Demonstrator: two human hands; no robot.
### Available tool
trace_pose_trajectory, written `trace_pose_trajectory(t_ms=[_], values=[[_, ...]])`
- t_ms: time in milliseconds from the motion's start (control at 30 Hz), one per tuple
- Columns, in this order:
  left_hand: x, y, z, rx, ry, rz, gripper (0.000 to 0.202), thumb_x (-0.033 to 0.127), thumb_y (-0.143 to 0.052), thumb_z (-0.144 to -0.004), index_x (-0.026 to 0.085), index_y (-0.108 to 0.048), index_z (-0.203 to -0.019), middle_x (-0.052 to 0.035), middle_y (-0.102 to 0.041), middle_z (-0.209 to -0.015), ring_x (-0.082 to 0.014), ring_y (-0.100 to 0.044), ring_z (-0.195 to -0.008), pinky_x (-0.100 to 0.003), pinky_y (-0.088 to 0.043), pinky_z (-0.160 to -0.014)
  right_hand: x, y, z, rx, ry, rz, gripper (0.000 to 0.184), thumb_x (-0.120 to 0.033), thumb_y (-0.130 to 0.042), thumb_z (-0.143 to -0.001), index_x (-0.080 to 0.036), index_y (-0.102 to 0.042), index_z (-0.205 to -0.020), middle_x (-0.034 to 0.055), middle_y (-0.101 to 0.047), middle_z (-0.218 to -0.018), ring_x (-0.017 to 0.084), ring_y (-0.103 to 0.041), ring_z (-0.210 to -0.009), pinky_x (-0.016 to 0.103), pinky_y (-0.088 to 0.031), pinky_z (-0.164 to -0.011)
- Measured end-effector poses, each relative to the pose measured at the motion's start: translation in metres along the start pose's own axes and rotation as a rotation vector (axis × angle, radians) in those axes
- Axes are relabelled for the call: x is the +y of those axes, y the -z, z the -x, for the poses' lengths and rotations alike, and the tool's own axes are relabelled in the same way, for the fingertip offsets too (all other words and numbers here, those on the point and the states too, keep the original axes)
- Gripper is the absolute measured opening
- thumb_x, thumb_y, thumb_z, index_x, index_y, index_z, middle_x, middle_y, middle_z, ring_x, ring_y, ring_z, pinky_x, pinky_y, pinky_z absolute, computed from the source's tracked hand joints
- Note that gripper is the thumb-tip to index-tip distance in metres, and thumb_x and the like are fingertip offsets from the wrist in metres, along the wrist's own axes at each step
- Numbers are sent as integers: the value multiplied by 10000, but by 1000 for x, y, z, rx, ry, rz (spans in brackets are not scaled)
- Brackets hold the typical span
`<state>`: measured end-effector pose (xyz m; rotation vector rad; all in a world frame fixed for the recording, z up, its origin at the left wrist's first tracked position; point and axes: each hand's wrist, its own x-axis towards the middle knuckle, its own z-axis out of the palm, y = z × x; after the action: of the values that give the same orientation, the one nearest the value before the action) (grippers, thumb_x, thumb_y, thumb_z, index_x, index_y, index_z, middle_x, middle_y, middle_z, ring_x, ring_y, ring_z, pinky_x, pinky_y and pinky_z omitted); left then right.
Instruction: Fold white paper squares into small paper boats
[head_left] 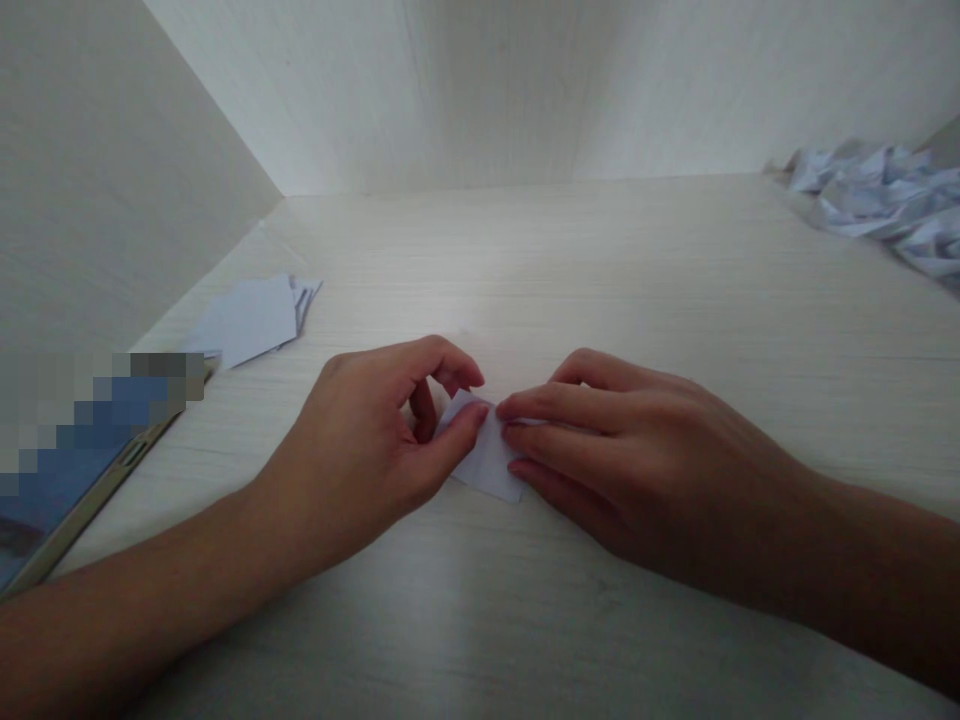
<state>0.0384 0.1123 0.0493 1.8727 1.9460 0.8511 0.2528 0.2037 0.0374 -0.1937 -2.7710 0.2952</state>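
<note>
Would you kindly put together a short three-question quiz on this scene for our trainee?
1. True or false: both the left hand and the right hand touch the folded paper.
2. Where on the table is the crumpled paper? A: near left. B: far right. C: under the hands.
3. Which hand pinches the folded paper between thumb and forefinger?
Key: 1 true; 2 B; 3 the left hand.
</note>
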Motion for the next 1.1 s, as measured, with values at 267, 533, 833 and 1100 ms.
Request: trace_pose_trajectory(t_ms=[267,533,833,1100], values=[[4,6,-4,-43,26,76,172,315,-764,-805,233,-714,-948,41,-675,-659,-127,-600,-493,-245,-477,-483,6,2,-5,0,62,14,259,-168,-535,-1061,-194,-777,-971,98,-795,-974,253,-687,-967,420,-570,-914],[-4,13,-1,-88,21,19,208,380,-812,-825,236,-734,-953,22,-711,-712,-131,-626,-507,-236,-513,-462,9,-2,-5,40,34,-19,208,-221,-600,-1056,-222,-798,-989,80,-805,-970,249,-686,-969,430,-550,-910],[7,19,6,-124,-193,-58,69,290,-728,-917,289,-789,-883,-9,-764,-853,-135,-651,-581,-218,-532,-459,8,-2,-4,31,48,9,215,-192,-607,-1046,-222,-810,-982,83,-808,-972,250,-685,-970,420,-562,-883],[3,25,6,-166,-367,-139,117,249,-707,-939,310,-806,-926,-14,-804,-1002,-180,-761,-810,-269,-647,-725,7,-1,-3,25,79,13,219,-123,-596,-1021,-174,-801,-964,87,-798,-1154,253,-660,-977,438,-592,-886]])
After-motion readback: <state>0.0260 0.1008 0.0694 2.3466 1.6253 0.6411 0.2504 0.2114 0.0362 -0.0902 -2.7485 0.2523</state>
